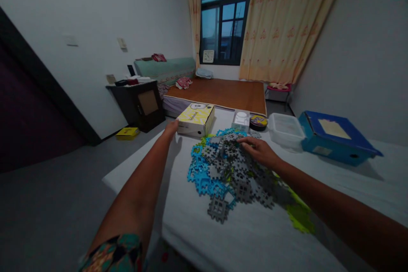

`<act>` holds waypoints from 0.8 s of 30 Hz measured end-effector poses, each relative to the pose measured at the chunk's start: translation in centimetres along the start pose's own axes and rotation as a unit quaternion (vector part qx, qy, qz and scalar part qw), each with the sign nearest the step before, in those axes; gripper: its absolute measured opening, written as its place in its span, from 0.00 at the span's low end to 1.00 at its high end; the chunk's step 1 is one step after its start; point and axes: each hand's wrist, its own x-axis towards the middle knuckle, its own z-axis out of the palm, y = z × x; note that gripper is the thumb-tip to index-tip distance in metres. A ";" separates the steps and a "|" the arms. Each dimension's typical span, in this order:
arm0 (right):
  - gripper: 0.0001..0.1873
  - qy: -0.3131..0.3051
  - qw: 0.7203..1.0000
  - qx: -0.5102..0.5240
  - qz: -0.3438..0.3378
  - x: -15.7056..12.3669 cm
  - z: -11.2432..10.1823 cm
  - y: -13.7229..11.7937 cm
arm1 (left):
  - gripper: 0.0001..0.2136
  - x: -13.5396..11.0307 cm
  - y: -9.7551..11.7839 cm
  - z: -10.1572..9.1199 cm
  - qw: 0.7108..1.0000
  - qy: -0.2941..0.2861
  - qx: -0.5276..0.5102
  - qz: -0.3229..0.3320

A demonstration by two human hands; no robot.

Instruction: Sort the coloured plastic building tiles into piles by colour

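A heap of interlocking plastic tiles (219, 165) with notched edges lies on the white-covered table, mostly grey and blue, with some lime-green ones. My right hand (259, 152) reaches over the heap's far right part. Its index finger is stretched out and touches the grey tiles, the thumb lies apart below it, and no tile shows lifted in it. My left hand (172, 127) is at the left end of a yellow and white cardboard box (196, 119) beyond the heap, closed against its corner. Most of the left fingers are hidden behind the box.
Behind the heap stand a small clear container (240, 120), a round black-and-yellow tin (258, 122) and a translucent tub (286, 129). A blue box (338, 136) sits farther right. Another yellow box (127, 133) is on the floor. Beyond the table is a bed (223, 92).
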 end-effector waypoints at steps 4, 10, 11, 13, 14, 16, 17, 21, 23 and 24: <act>0.15 0.004 1.000 0.015 -0.017 1.4 0.6 -0.7 | 0.19 0.2 -0.8 0.6 0.995 -0.046 -0.057 -0.066; 0.15 -0.018 0.999 0.008 -0.033 4.6 3.0 -2.1 | 0.16 -0.7 -0.6 0.9 0.987 -0.082 -0.109 -0.090; 0.16 -0.018 0.999 -0.007 -0.041 5.7 3.4 -2.4 | 0.16 -0.8 -0.6 0.9 0.986 -0.085 -0.114 -0.092; 0.17 -0.020 0.998 -0.053 -0.041 8.3 4.2 -2.9 | 0.18 -0.9 -0.7 0.9 0.985 -0.085 -0.117 -0.095; 0.18 -0.025 0.996 -0.080 -0.030 9.7 4.6 -3.1 | 0.19 -1.0 -0.7 1.0 0.985 -0.082 -0.117 -0.097; 0.20 -0.046 0.991 -0.126 0.012 12.5 5.6 -3.6 | 0.20 -0.9 -0.6 1.2 0.986 -0.073 -0.113 -0.101; 0.20 -0.060 0.987 -0.142 0.038 13.7 6.1 -3.8 | 0.21 -0.9 -0.5 1.3 0.986 -0.068 -0.112 -0.102; 0.21 -0.087 0.980 -0.149 0.097 16.7 8.0 -4.2 | 0.24 -1.2 0.2 1.8 0.988 -0.055 -0.109 -0.098; 0.23 -0.075 0.981 -0.146 0.105 17.1 8.3 -4.1 | 0.25 -1.5 0.7 1.7 0.989 -0.048 -0.111 -0.089; 0.24 -0.065 0.982 -0.144 0.108 17.1 8.3 -4.0 | 0.26 -1.8 0.9 1.5 0.989 -0.044 -0.114 -0.082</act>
